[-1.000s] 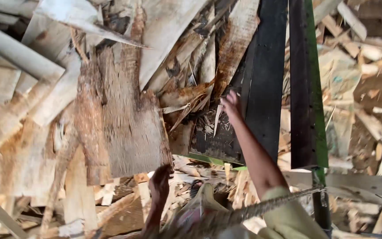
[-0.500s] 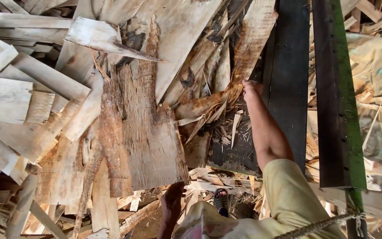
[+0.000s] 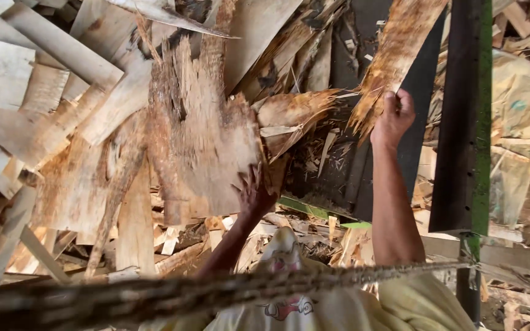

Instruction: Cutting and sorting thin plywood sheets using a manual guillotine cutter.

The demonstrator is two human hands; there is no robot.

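Across the bottom of the head view we have a blurred, twisted rope (image 3: 216, 294) running close to the lens, and it covers part of our pale yellow shirt (image 3: 363, 306) and the lower forearms. Below our arms the heap of wood scraps (image 3: 44, 122) is a jumble, and single pieces there are hard to tell apart. The dark machine bed (image 3: 418, 122) is mostly covered by our right arm and by veneer; beside it stands a dark upright post with a green edge (image 3: 467, 122), cut off at the top of the picture. We see no bin or box, only loose piles.

Our left hand (image 3: 254, 195) lies with spread fingers (image 3: 243, 184) flat against the lower edge of a broad, ragged veneer sheet (image 3: 203, 135), which stands tilted over the scrap heap; whether the thumb hooks behind it we cannot tell. Our right hand (image 3: 392, 117) is raised well apart from the left, its fingers (image 3: 400, 104) curled tight around the frayed lower end of a long reddish veneer strip (image 3: 400, 49) that slants up toward the top edge.
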